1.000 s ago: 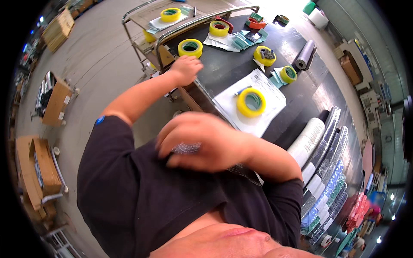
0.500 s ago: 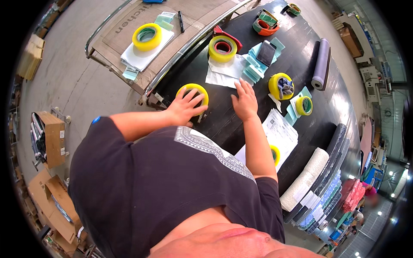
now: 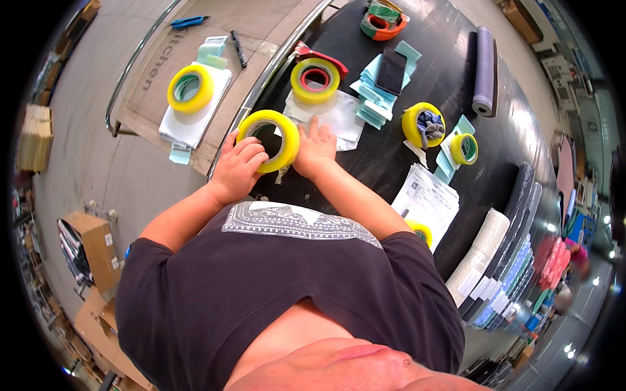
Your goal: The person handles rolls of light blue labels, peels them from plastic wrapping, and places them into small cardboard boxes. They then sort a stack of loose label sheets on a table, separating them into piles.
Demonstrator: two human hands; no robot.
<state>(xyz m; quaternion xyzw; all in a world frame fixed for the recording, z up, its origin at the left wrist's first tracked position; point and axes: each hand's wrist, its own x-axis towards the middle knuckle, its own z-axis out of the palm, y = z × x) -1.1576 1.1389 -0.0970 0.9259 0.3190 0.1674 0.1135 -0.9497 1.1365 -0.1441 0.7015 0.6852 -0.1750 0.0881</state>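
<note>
A large yellow tape roll (image 3: 268,140) is being held on edge at the near rim of a dark surface (image 3: 385,169), seen from above. The left hand (image 3: 238,168) is being curled around the roll's left side, its fingers closed against the outer band. The right hand (image 3: 315,148) is being pressed flat against the roll's right side, fingers together and pointing away from the body.

Just beyond the held roll, a second yellow roll with a red core (image 3: 314,79) is being carried by a white sheet (image 3: 339,117). To the right of the held roll, a stack of pale green slips (image 3: 375,98) is lying under a black phone (image 3: 391,70). Farther right of the held roll, a yellow roll stuffed with cloth (image 3: 422,124) and a smaller yellow roll (image 3: 463,148) are sitting close together. A grey rolled sheet (image 3: 483,68) is lying well beyond them. A printed paper (image 3: 427,202) is lying to the right of the right forearm.

To the left of the held roll, on a brown cart top (image 3: 143,98), another yellow roll (image 3: 190,88) is resting on white sheets, with a black pen (image 3: 237,49) near it.
</note>
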